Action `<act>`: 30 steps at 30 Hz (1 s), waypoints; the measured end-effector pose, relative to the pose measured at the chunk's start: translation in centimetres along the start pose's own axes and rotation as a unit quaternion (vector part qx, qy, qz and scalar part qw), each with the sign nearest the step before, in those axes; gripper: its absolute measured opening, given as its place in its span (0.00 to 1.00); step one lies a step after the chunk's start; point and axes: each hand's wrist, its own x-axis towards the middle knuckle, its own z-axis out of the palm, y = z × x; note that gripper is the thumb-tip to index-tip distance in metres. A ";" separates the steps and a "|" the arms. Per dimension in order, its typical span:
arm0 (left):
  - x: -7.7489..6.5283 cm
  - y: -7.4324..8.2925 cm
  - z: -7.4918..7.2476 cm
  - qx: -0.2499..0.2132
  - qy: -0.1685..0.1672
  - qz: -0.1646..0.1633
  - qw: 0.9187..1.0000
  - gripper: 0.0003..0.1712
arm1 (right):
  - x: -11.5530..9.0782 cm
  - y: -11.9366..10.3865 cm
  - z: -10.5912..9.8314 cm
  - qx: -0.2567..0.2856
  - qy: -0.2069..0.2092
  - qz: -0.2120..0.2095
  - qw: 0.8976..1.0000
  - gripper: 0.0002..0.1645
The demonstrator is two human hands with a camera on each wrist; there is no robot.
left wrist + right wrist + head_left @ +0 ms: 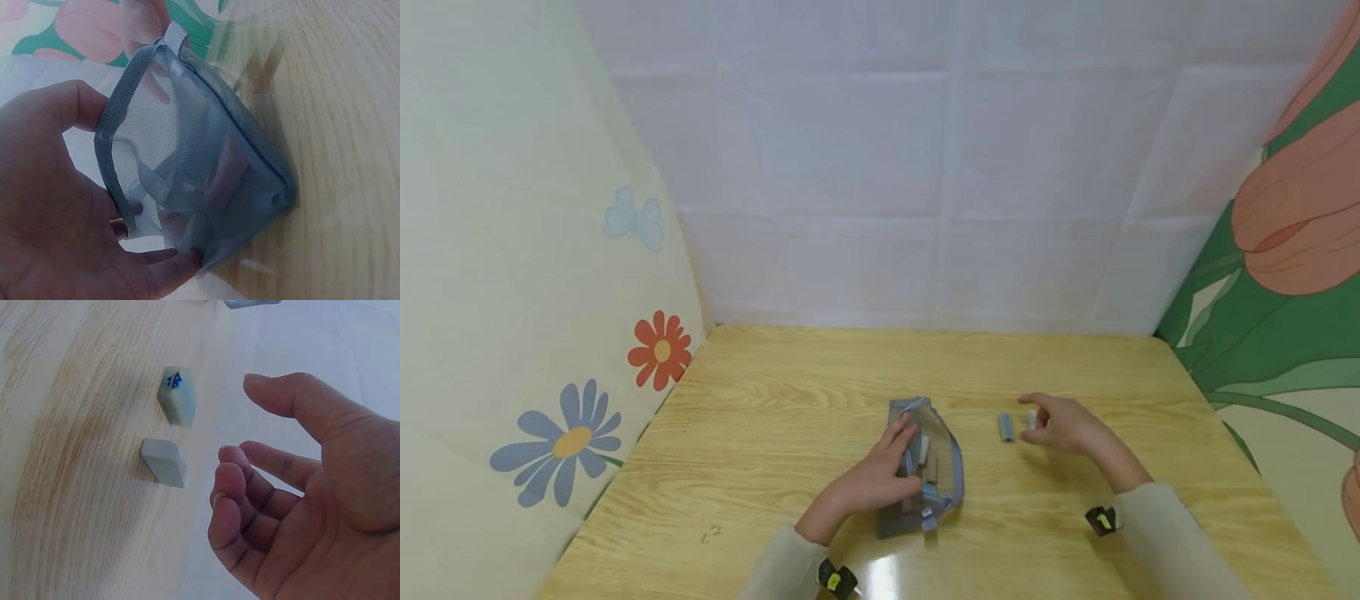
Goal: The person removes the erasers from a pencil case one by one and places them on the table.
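Observation:
A grey-blue mesh zip pouch [895, 522] lies on the table with its mouth spread. My left hand [874, 477] holds it, thumb and fingers on its edge and side in the left wrist view. Several small eraser-like blocks [932, 465] show inside the pouch. Off to the right stand two more: a blue-green block [1006, 427] with a blue mark on its end, and a white block [1032, 419]. Just beside the white block hovers my right hand [1066, 425], thumb apart from its loosely bent fingers, holding nothing. In the right wrist view a gap separates these fingers [228, 481] from the white block [165, 462].
The wood-grain table [775, 417] meets a white sheet [887, 167] at the back. Flower-printed cloth [512, 292] hangs at the left, and another with large tulips [1300, 217] at the right. A small tab [928, 524] hangs at the pouch's near end.

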 end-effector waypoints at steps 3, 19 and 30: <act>0.0 0.0 0.0 0.001 0.000 0.001 1.000 0.55 | -0.1 -0.3 0.1 0.009 0.002 -0.008 1.000 0.39; -0.1 -0.1 0.0 -0.003 -0.003 -0.003 1.000 0.56 | -0.4 -1.4 0.5 0.013 0.005 -0.025 1.000 0.39; -0.2 0.0 0.0 -0.013 -0.008 -0.003 1.000 0.56 | -0.7 -2.1 0.7 0.000 0.011 -0.046 0.999 0.39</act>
